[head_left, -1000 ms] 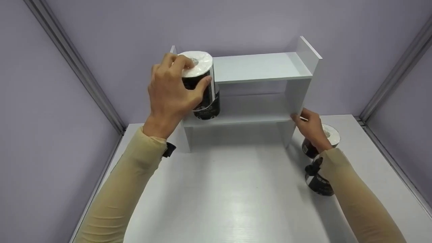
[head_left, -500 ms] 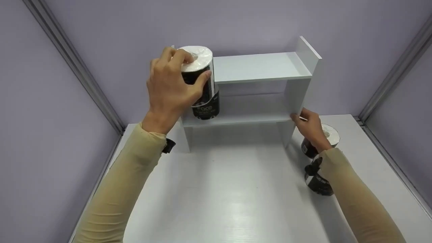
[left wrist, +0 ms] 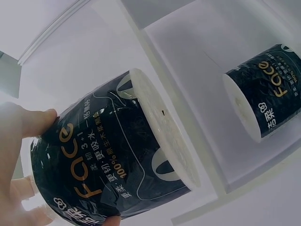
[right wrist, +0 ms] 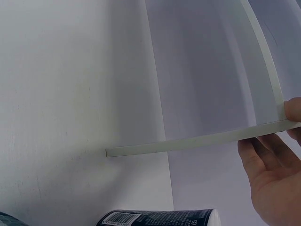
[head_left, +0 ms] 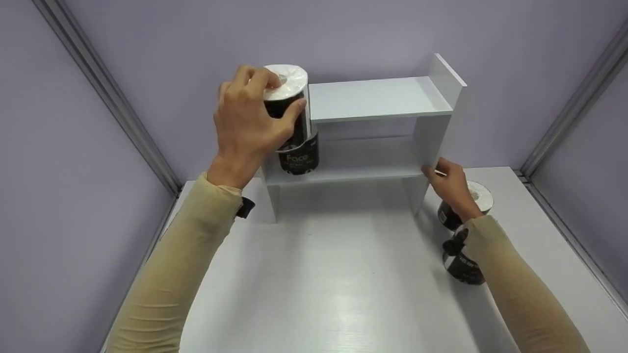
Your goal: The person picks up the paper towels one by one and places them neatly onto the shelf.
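My left hand [head_left: 249, 122] holds a wrapped tissue roll [head_left: 293, 87] with a black "Face" label and white ends, raised at the left of the white shelf unit [head_left: 378, 100]. In the left wrist view, the thumb and fingers go round this held roll [left wrist: 106, 153], apart from the shelf. A second tissue roll [head_left: 300, 159] stands on the middle shelf, partly hidden behind the first in the head view. My right hand [head_left: 450, 185] pinches the front edge of the unit's right side panel; the right wrist view shows thumb and fingers on either side of this panel [right wrist: 211, 139].
Two more tissue rolls stand on the white table [head_left: 324, 274] right of the unit: a farther roll [head_left: 483, 196] and a nearer roll [head_left: 466, 269], both partly covered by the right arm. Walls enclose the table at the back and both sides.
My left hand has lifted the tissue roll slightly, and more of the label on the roll behind it shows. The right hand stays on the side panel.
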A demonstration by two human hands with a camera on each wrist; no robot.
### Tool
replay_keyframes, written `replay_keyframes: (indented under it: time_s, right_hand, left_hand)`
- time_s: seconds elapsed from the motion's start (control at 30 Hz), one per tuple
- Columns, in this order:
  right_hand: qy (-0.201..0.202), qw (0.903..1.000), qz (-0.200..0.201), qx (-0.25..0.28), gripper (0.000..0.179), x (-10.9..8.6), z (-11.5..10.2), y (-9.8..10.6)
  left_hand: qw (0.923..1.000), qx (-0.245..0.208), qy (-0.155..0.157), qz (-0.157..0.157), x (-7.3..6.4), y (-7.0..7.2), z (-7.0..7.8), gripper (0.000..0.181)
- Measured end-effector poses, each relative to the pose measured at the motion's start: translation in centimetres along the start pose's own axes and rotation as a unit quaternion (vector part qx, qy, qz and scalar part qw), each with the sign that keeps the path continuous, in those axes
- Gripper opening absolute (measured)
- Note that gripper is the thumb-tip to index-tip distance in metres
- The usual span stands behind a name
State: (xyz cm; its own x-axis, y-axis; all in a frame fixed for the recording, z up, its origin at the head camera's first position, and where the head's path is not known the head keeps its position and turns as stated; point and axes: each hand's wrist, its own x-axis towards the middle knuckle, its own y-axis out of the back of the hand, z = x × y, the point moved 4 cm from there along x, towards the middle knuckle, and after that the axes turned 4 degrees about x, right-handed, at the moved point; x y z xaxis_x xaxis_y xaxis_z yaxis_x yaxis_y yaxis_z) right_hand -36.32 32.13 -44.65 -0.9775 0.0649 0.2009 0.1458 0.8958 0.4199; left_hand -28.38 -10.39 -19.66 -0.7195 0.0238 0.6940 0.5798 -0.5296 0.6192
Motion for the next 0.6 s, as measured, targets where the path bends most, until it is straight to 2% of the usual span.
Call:
replay_keyframes:
  time_s: [0.17,0.6]
  right_hand:
    - [-0.005,1.0,-0.004,0.002,0.056,0.1,0.0,0.0]
    - [0.003,1.0,-0.008,0.002,0.057,0.1,0.0,-0.2]
  left_hand:
    - [0.9999,0.006,0.012,-0.01,0.6,-0.1,-0.3,0.05]
    - [0.9997,0.015,0.018,-0.005,1.4,-0.6,-1.4,0.049]
